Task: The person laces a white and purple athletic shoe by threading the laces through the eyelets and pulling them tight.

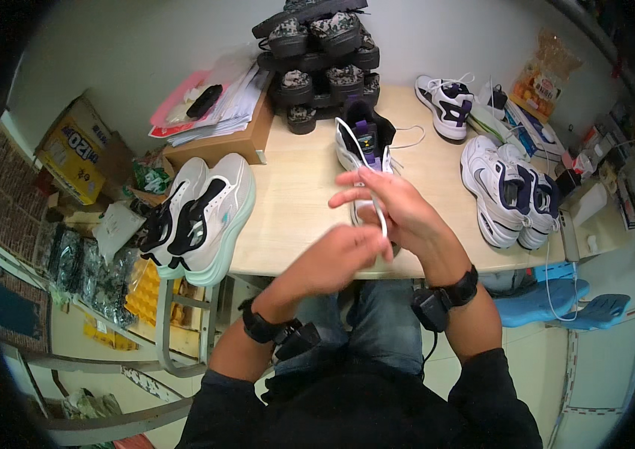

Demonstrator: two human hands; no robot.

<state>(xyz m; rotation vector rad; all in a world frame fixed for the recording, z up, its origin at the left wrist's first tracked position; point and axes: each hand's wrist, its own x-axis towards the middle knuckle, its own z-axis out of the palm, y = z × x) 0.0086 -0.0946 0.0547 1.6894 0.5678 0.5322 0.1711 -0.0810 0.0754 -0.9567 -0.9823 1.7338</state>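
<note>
Black shirt [362, 411] and two bare forearms fill the foreground. The left hand [341, 256] is closed, fingertips pinching a white lace [380, 215]. The right hand [400, 209] has its fingers loosely spread along that lace; whether it grips cannot be told. Just beyond the hands, a white, black and purple shoe [368, 142] sits on the pale table [295, 217], between grey shoes [220, 213] at left and white shoes [488, 191] at right.
</note>
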